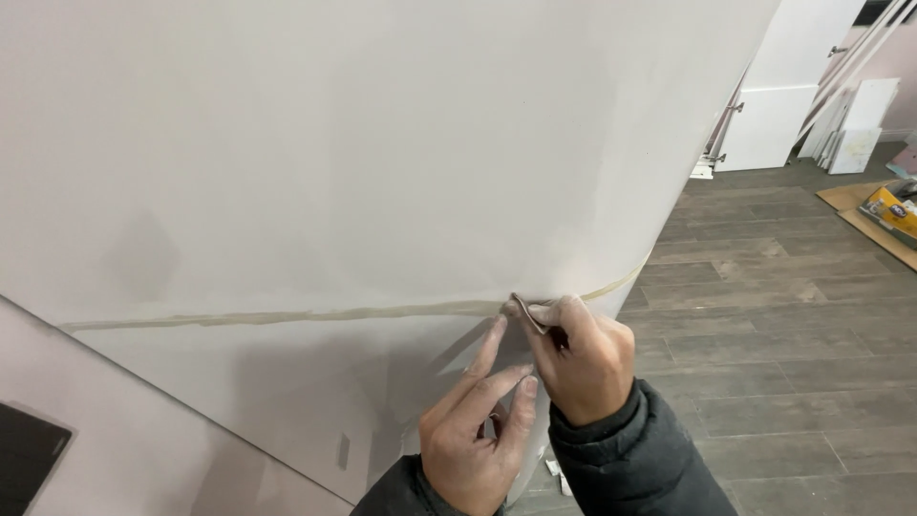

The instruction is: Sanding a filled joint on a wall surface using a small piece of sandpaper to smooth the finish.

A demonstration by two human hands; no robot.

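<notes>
Along the white wall, a pale tan tape line runs from the far left across to the wall's outer corner and on around it, rising toward the right. To the left of your hands the tape lies flat on the paint; right at the corner its loose end is lifted off the surface. So, judging by how it lies, almost the whole strip is on the wall and only that short end at the corner has come away.

Your right hand is closed nearly tight just below the tape line at the corner, thumb and forefinger pinched on the lifted tape end, the other fingers curled in. Your left hand sits below and just left of it, touching it, partly open: the forefinger stretches up so its tip meets the wall right under the tape, the remaining fingers loosely bent and holding nothing that I can see.

Beyond the corner, grey wood-plank floor stretches away to white panels leaning far off, with flattened cardboard on the floor nearby.
</notes>
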